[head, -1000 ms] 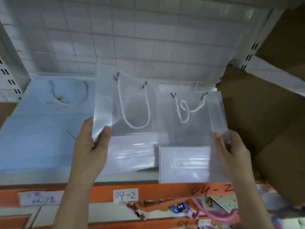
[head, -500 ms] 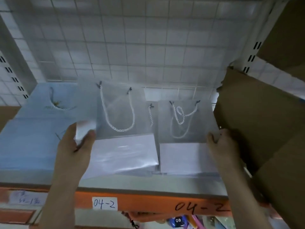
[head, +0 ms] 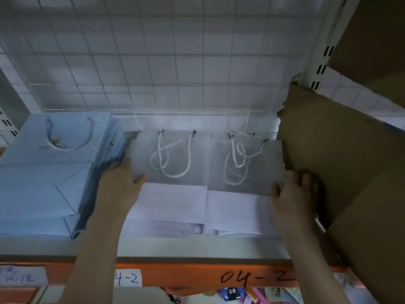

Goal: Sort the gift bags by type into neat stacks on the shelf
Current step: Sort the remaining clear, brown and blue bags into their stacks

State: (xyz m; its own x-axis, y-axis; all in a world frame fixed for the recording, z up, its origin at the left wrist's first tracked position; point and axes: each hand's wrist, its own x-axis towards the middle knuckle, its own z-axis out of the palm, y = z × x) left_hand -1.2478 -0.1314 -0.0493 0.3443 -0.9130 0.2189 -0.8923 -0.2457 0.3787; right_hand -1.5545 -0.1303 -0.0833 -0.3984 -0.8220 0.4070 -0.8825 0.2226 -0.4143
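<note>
Head view: looking well on toward finished, judging by the lie of things. Lying flat on the shelf [head: 197, 249] in three side-by-side stacks: blue gift bags [head: 50, 176] piled at the left end, a left stack of frosted bags [head: 173, 170] in the middle, a right stack of frosted bags [head: 243, 167] beside it, close against the cardboard box [head: 341, 172] at the right end. Sitting with handles toward the back edge, white bases toward the front edge. Showing a few lower bases sticking out unevenly at the front of both frosted stacks, so probably squaring-up remaining rather than sorting. Lying looped and twisted on top of each frosted stack, the rope handles [head: 173, 159].

Reaching in over the front edge, both forearms. Resting at the left side of the middle stack, the left hand [head: 119, 185], thumb lying on the top bag, fingers tucked into the gap beside the blue pile, apparently pinching that stack's edge. Pressing against the right side of the right-hand stack, the right hand [head: 292, 194], fingers fairly straight and close together between bags and box, not plainly curling round anything.
</note>
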